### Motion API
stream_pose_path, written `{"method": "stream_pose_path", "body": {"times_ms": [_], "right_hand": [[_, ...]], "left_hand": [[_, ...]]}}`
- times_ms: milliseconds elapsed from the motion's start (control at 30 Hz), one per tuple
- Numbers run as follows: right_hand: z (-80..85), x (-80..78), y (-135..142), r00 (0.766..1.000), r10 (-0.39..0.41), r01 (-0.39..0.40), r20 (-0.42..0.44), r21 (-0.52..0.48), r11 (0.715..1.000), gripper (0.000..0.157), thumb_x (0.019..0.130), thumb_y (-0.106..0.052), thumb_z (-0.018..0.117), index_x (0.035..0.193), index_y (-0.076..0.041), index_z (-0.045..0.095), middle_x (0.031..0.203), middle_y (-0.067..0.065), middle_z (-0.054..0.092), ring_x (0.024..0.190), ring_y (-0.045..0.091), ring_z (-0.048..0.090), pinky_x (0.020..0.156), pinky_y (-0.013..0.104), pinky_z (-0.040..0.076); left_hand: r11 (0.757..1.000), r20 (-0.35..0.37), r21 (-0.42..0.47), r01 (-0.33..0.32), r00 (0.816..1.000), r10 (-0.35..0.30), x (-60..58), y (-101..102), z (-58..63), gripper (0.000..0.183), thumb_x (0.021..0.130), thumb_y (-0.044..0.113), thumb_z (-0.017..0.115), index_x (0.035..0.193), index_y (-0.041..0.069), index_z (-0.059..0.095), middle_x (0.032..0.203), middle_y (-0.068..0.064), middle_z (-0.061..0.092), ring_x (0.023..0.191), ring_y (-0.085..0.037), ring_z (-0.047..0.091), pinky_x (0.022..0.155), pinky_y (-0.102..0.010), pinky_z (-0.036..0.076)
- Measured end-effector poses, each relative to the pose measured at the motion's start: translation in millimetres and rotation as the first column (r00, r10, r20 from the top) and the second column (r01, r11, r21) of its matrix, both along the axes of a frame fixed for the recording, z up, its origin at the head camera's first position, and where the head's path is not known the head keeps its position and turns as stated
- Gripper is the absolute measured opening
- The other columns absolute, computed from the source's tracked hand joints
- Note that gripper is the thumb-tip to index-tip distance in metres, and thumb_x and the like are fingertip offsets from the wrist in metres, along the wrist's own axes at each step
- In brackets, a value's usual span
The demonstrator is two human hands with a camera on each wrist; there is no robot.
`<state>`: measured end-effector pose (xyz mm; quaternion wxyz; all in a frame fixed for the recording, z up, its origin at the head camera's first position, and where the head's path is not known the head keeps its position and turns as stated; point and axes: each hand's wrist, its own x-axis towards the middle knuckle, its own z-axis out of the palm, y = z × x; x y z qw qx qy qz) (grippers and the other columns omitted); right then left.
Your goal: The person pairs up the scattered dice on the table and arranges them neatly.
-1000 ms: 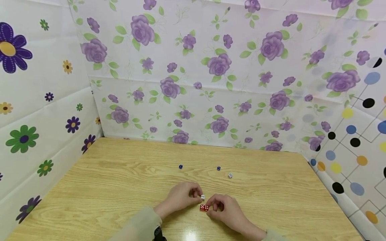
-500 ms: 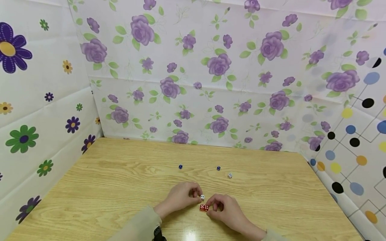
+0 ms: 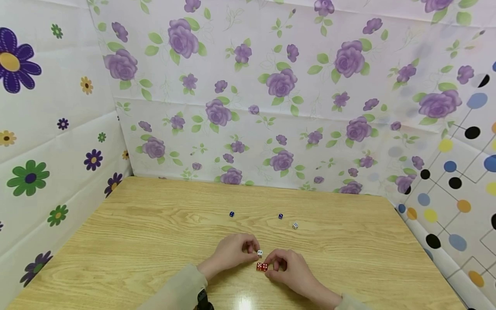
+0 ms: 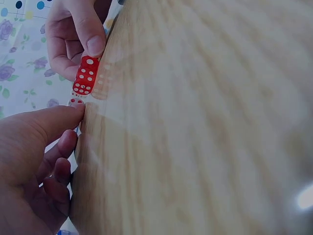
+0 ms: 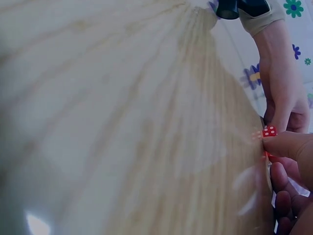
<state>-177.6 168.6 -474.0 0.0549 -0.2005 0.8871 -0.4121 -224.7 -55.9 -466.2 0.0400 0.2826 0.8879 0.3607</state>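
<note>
Two red dice with white pips sit side by side on the table, the left one (image 3: 259, 266) against the right one (image 3: 265, 267). My right hand (image 3: 290, 269) pinches the right red die between thumb and index finger. Just behind the pair is a white die (image 3: 260, 253), pinched at its left side by the thumb and index finger of my left hand (image 3: 234, 250). In the left wrist view, the red dice (image 4: 86, 76) line up between the two hands, and the left thumb (image 4: 68, 117) partly hides the white die (image 4: 76, 102).
Farther back on the wooden table (image 3: 155, 224) lie a blue die (image 3: 231, 214), another blue die (image 3: 280, 216) and a second white die (image 3: 295, 225). Patterned cloth walls (image 3: 248, 86) enclose the table at the back and both sides.
</note>
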Motion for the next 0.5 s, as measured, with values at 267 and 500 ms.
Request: {"method": "stream_pose_path", "body": {"times_ms": [267, 500], "right_hand": [[1.9, -2.7, 4.1, 0.997, 0.051, -0.05, 0.052, -0.023, 0.998, 0.017, 0.084, -0.027, 0.078, 0.098, -0.025, 0.07, 0.078, -0.007, 0.06, 0.062, -0.001, 0.044, 0.058, 0.019, 0.038], [9.5, -14.5, 15.3, 0.993, 0.084, -0.077, 0.088, -0.073, 0.994, 0.016, 0.087, -0.021, 0.075, 0.102, -0.017, 0.071, 0.08, 0.0, 0.064, 0.062, 0.0, 0.048, 0.057, 0.018, 0.04]], "left_hand": [[1.0, 0.0, -0.009, 0.003, 1.0, -0.003, -1.0, -0.7, -0.4, 0.013, 0.082, 0.026, 0.08, 0.088, 0.023, 0.068, 0.072, 0.014, 0.058, 0.061, 0.003, 0.046, 0.062, -0.02, 0.037], [1.0, 0.011, -0.024, 0.002, 1.0, -0.002, -1.8, 0.5, -0.5, 0.013, 0.083, 0.028, 0.08, 0.088, 0.025, 0.068, 0.072, 0.016, 0.056, 0.061, 0.003, 0.045, 0.062, -0.019, 0.037]]}}
